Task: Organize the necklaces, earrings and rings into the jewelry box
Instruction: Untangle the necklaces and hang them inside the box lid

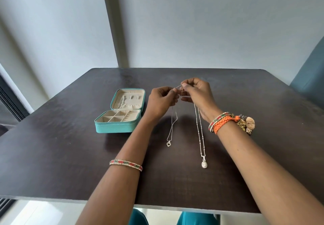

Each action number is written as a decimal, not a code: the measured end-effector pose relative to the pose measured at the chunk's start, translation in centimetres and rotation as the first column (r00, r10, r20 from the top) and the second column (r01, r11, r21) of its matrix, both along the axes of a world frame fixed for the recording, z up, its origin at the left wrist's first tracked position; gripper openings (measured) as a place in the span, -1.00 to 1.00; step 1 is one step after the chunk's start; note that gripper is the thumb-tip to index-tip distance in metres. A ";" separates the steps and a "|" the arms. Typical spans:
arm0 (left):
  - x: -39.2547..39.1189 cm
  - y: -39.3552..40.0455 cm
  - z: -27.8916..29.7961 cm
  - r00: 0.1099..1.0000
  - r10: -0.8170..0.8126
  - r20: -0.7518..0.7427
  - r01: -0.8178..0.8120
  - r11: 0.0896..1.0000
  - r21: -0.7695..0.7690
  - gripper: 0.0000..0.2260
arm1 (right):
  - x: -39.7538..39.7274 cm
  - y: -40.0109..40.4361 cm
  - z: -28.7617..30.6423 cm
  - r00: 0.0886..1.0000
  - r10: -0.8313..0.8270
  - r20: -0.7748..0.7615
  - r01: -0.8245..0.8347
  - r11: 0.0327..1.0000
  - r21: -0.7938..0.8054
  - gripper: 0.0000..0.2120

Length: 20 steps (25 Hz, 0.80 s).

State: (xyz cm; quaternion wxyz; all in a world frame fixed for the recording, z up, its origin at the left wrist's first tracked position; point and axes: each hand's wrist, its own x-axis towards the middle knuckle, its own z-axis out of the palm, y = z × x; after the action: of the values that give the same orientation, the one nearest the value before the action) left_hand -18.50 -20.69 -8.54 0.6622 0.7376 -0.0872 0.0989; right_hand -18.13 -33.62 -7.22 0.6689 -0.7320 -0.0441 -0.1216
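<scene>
A teal jewelry box (114, 128) lies open on the left of the dark table (70, 154), its cream lid upright with a silver chain hanging inside and its divided tray showing. My left hand (160, 102) and my right hand (197, 93) meet above the table's middle, each pinching the top of a thin silver necklace. The short chain with a small heart pendant (168, 144) hangs below my left hand. A longer beaded chain with an oval pendant (203, 164) runs down from my right hand. Which chain each hand pinches at the top is hard to tell.
A teal chair back (310, 77) stands beyond the table's right corner. A grey wall and a dark pillar rise behind the far edge. Bangles sit on both wrists, with an orange braided band on the right one.
</scene>
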 end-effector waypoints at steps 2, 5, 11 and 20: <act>-0.4 0.0 0.4 0.999 -0.032 -0.044 0.029 0.998 -0.053 -0.80 | 0.0 0.0 0.3 0.997 0.023 -0.071 -0.011 0.987 0.163 -0.88; -1.2 0.2 1.9 0.971 -0.158 -0.181 0.106 0.957 -0.269 -0.76 | 0.0 -0.2 0.8 0.994 -0.042 -0.101 0.070 0.953 0.295 -0.86; -1.7 1.6 3.1 0.929 -0.369 0.019 0.224 0.523 -0.822 -0.70 | 1.3 -1.9 0.2 0.939 -0.341 -0.054 0.345 0.916 0.207 -0.80; -1.0 1.1 2.6 0.945 -0.327 -0.020 0.215 0.664 -0.716 -0.65 | -2.1 -1.3 3.1 0.851 0.508 -0.131 -0.521 0.848 -0.098 -0.80</act>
State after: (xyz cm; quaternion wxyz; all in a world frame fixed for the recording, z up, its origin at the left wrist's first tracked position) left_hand -19.48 -19.61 -5.92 0.9048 0.4123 -0.1027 -0.0295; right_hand -20.19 -34.88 -4.09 0.6292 -0.7404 -0.2131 0.1020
